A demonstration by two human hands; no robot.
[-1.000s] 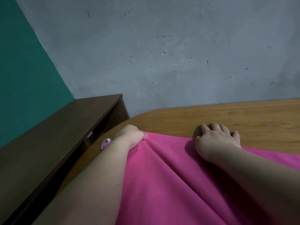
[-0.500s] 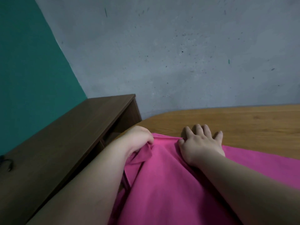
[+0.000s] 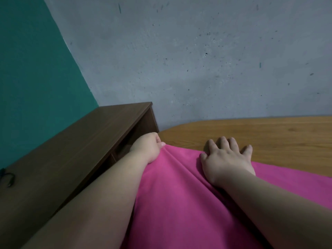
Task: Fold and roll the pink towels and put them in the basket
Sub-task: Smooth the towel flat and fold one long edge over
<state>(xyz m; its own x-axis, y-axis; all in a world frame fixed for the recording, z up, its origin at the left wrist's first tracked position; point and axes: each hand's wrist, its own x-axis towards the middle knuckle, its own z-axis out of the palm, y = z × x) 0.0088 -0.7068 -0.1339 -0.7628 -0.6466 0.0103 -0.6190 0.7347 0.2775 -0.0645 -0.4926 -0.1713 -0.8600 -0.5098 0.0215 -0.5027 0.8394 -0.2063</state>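
Nearest, forearms: both are stretched forward over the cloth, the left along its left border, the right across its right half.
Pink towel (image 3: 179, 194): it is spread on the table and draped toward the wearer; its near end is cut off by the bottom of the view.
Creases: shallow ridges are drawn from the near side up to the left hand's grip, so the cloth is judged to be pulled taut there.
Left hand (image 3: 147, 150): the towel's far left corner is pinched between curled fingers and thumb, at the table's left rim.
Right hand (image 3: 226, 159): it is laid flat with fingers spread, palm on the towel's far edge, fingertips on bare wood beyond; nothing is gripped.
Far hem: it is run from the left hand rightward, slanting nearer toward the right.
Long axis: it cannot be settled, as two sides are out of view; the creases point away from the wearer.
Step in hand: spreading and smoothing before a first fold, as judged; no roll is made yet.
Next move: the pinched corner would need carrying to the opposite edge, hems matched, the flat hand used as anchor.
Table (image 3: 269, 133): light wood, rounded at its left end.
Cabinet (image 3: 71, 150): dark brown, just beside the table's left end.
Basket: not in view.
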